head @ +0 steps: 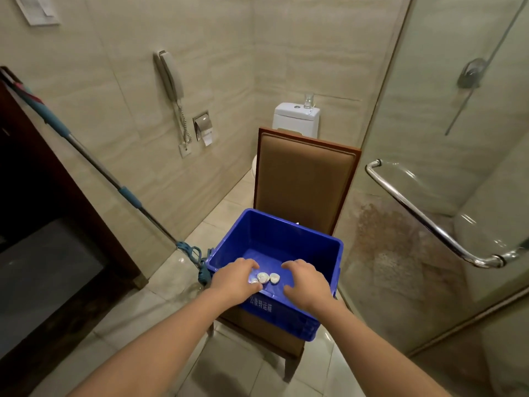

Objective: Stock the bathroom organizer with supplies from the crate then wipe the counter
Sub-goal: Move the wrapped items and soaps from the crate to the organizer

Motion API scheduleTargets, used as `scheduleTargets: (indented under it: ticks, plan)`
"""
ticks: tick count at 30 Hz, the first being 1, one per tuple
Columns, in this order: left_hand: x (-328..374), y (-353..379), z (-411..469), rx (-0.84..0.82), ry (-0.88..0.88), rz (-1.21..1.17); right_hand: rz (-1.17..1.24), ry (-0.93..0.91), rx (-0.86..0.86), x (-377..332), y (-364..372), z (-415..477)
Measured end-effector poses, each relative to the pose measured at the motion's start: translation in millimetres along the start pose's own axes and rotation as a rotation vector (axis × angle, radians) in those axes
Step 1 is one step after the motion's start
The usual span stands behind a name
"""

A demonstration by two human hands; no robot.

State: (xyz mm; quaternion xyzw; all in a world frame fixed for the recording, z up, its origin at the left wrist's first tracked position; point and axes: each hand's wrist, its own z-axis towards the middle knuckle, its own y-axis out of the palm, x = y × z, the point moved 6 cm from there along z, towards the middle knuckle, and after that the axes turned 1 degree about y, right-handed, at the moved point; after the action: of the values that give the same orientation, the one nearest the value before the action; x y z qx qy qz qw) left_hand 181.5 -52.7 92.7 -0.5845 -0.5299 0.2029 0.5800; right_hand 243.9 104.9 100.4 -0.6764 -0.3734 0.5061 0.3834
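Bathroom chair (306, 179) bears crate (274, 233); left hand (237, 279) grips white packet (254, 281)

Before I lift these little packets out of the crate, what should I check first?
1. Crate steady: the blue crate sits level on the chair. Ok.
2. Left grip: the left hand curls round the white packets, but the rightmost one looks outside the fingers. Not ok.
3. Right hand free: the right hand is curled over the crate floor, palm hidden. Cannot tell.
4. Nothing left behind: the near corner of the crate is hidden under both hands. Cannot tell.
5. Path to your left: the mop leans beside the crate, its head on the floor by the chair. Not ok.
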Motion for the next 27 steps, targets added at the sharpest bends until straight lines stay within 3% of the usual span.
scheduleTargets:
  ticks: [9, 27]
  plan:
    - [-38, 23, 79, -0.081, -0.047, -0.07, -0.007, 0.016, -0.114, 17, 31, 87]
    - [-112, 161, 247, -0.48, -0.289, -0.165, 0.072, 0.217, -0.462, 123, 169, 257]
